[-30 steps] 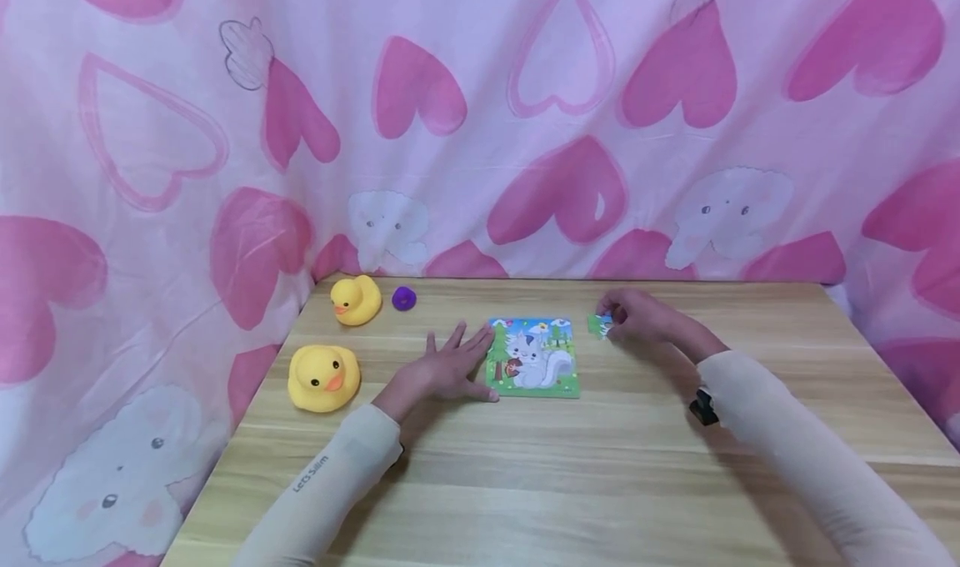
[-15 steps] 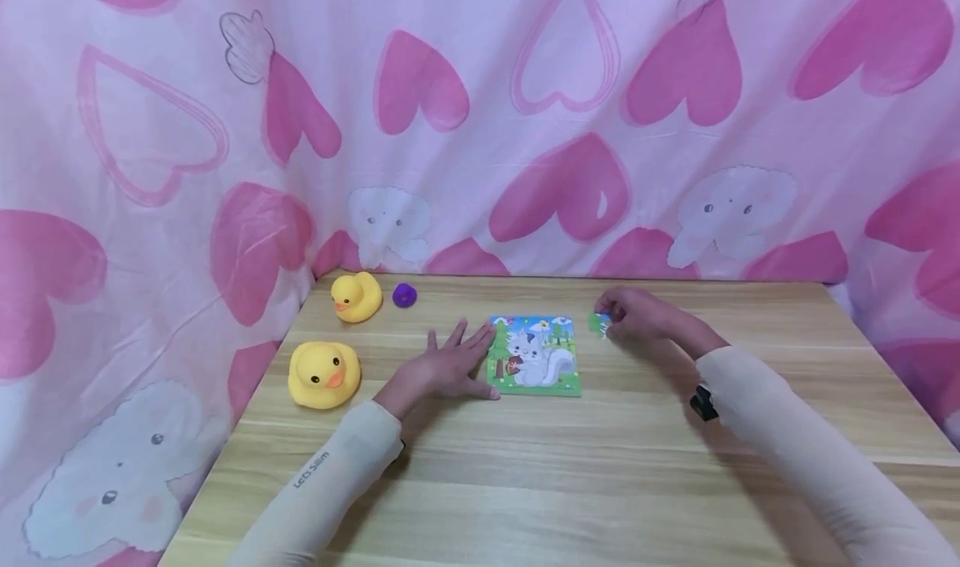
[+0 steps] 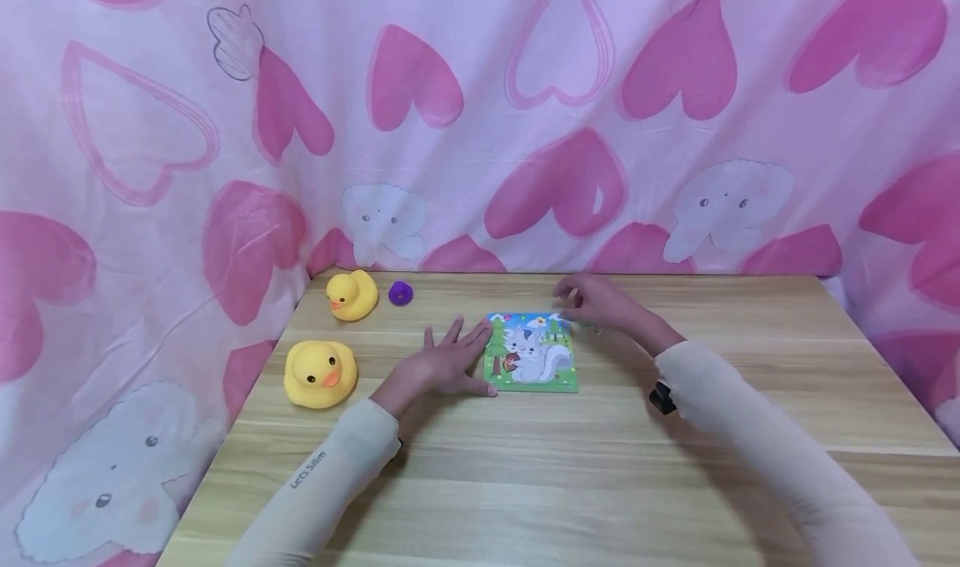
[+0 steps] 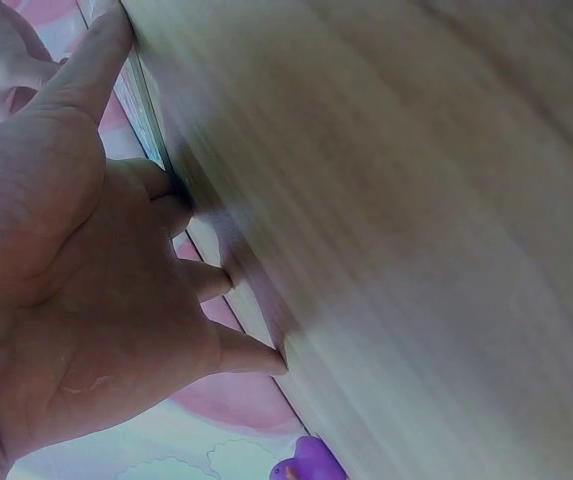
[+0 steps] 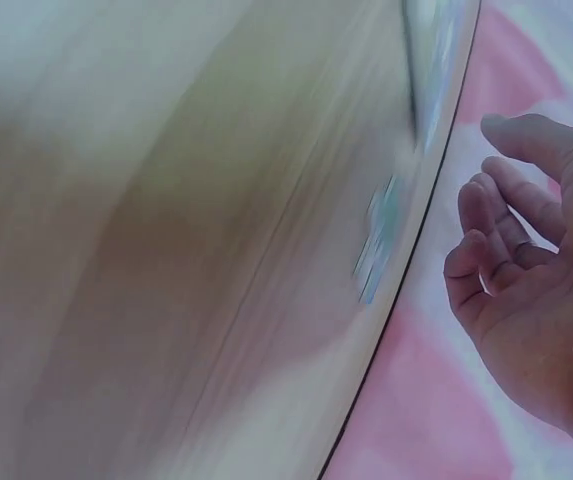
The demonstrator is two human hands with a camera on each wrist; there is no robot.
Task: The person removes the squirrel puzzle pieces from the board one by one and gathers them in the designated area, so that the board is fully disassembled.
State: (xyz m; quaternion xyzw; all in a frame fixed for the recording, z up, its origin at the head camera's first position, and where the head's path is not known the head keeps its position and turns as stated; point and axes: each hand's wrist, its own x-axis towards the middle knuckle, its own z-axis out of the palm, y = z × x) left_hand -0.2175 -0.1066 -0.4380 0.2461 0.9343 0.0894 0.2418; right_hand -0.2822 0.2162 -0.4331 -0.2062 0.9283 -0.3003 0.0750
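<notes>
A square puzzle [image 3: 534, 357] with a grey squirrel picture lies flat on the wooden table. My left hand [image 3: 441, 368] rests along its left side with spread fingers, the thumb near the lower left corner. My right hand [image 3: 603, 303] hovers at the upper right corner of the puzzle, fingers loosely bent. In the right wrist view that hand [image 5: 536, 260] holds nothing between thumb and fingers. A small loose puzzle piece [image 5: 378, 240] lies on the table below it; in the head view the hand mostly hides this piece.
Two yellow rubber ducks, a nearer one [image 3: 320, 373] and a farther one [image 3: 352, 295], stand at the table's left side. A small purple duck [image 3: 401, 293] sits beside the farther one. A pink heart-patterned curtain [image 3: 555, 183] hangs behind the table's back edge.
My right hand has let go of the loose puzzle piece and moved left to the puzzle's upper right corner. The piece stays on the table. My left hand has stayed in place.
</notes>
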